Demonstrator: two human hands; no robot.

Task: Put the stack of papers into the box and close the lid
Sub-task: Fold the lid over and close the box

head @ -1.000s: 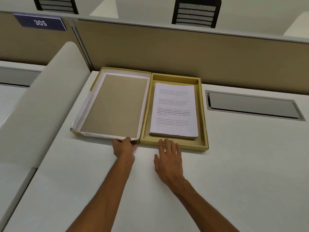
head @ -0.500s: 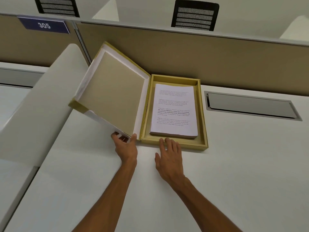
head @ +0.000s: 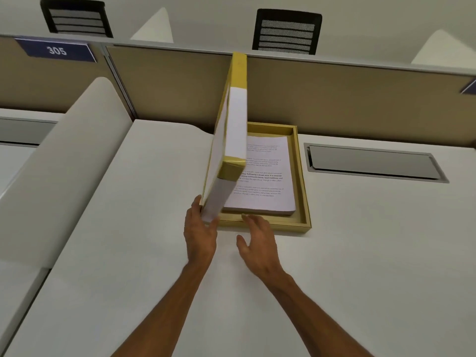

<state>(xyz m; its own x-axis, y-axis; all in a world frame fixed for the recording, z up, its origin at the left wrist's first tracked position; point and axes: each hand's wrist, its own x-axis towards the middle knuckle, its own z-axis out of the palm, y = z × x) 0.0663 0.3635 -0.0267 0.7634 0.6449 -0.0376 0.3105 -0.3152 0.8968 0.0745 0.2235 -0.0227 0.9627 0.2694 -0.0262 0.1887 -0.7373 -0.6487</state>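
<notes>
While the left hand (head: pixel 199 229) grips the near corner of the upright lid (head: pixel 228 150), the stack of papers (head: pixel 265 176) lies inside the box (head: pixel 302 191) on the table (head: pixel 360 253). Just near of the box's front wall, the right hand (head: pixel 257 243) hovers with fingers spread, holding nothing.

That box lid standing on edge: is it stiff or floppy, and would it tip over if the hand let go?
Probably stiff: the lid stands nearly upright, flat, with no visible sag, though the left hand holds only its near corner. Likely light for its size, since fingers alone steady it. It would probably fall if released, perhaps onto the stack of papers in the box.
</notes>
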